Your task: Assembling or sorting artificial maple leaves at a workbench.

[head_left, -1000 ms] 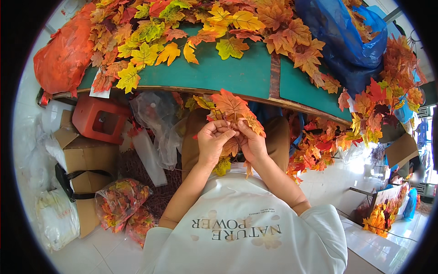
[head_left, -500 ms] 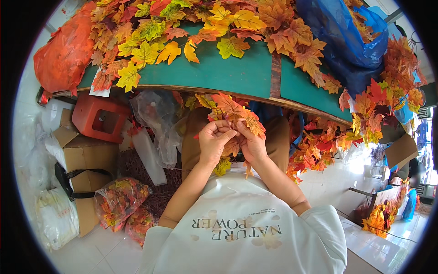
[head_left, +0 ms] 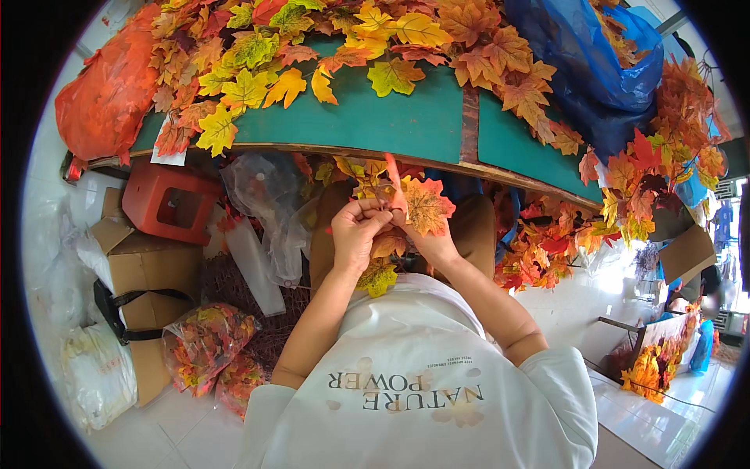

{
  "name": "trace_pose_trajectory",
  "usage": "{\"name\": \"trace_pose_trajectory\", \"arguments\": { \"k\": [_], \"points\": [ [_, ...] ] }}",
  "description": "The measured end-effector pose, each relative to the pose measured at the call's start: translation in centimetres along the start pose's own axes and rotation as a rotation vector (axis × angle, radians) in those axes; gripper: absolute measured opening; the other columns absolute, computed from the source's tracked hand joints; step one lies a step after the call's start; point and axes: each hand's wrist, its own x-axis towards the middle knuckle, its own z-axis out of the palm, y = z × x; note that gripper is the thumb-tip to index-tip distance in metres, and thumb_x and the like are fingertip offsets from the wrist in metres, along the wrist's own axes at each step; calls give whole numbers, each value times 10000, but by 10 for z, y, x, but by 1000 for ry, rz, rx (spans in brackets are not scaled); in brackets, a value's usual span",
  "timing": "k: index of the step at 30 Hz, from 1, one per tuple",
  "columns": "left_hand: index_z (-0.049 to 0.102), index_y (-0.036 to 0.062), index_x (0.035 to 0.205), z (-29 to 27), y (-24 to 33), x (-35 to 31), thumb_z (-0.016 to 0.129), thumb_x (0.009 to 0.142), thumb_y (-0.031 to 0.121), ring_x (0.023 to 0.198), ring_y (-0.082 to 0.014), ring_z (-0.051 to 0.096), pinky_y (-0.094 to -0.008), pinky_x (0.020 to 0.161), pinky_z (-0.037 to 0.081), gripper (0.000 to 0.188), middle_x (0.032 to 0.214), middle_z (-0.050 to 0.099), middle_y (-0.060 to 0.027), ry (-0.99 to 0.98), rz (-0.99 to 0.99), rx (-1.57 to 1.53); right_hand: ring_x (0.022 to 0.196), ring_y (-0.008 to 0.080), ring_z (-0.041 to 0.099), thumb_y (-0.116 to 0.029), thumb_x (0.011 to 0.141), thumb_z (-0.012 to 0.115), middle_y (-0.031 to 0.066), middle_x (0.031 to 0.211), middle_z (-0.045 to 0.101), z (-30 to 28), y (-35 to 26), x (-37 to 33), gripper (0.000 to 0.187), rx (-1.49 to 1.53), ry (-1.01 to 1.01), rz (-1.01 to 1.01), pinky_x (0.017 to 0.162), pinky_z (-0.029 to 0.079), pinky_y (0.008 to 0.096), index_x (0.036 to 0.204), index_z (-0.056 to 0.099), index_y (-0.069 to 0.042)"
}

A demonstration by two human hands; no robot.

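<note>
My left hand [head_left: 358,234] is closed in a pinch, its thumb and forefinger together at the stem area of a bunch of artificial maple leaves. My right hand [head_left: 432,244] is closed on the same bunch, its fingers partly covered by an orange maple leaf [head_left: 426,206]. One red-orange leaf stands up edge-on between the hands. Below them hangs a yellow-green leaf [head_left: 377,276], above my lap. More yellow leaves [head_left: 358,177] of the bunch show just beyond my fingers. The stem between my fingertips is too small to make out.
A green-topped table [head_left: 351,117] in front of me bears heaped leaves and a blue plastic bag [head_left: 586,62]. To the left are a red stool [head_left: 168,205], a cardboard box [head_left: 152,273] and bagged leaves [head_left: 207,344]. Leaf garlands [head_left: 547,242] hang at the right.
My left hand has shifted slightly left and down. The red-orange leaf has turned from lying broadside to standing edge-on, and the orange leaf now faces up over my right hand.
</note>
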Motion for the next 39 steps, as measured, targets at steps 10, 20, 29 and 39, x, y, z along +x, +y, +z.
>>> {"name": "trace_pose_trajectory", "arguments": {
  "k": [10,20,29,39],
  "points": [
    [613,-27,994,-12,21,23,654,831,40,686,-142,643,-228,618,525,181,830,647,-65,-55,-64,206,1065,154,550,-24,896,546,86,1125,585,-24,-8,17,316,-98,-613,-161,925,455,309,1207,489,-7],
    [662,25,842,28,95,-41,742,739,259,775,-255,612,-344,687,479,268,836,662,-103,-396,380,1488,872,244,627,-59,785,682,137,941,646,-2,23,22,227,-373,-167,-336,770,499,332,995,623,4],
    [670,45,852,-29,22,-18,593,804,131,686,-259,624,-364,618,490,125,737,652,-98,-158,765,1357,858,148,589,-124,908,571,66,924,628,1,37,23,153,-205,-299,-74,759,476,297,987,603,4],
    [650,-1,701,-33,29,-18,567,880,192,483,-76,464,-237,474,354,277,521,501,-4,-161,-181,755,913,257,626,-116,759,664,102,913,672,-52,49,40,232,-725,-299,-543,795,498,364,985,660,-63]
  ]
}}
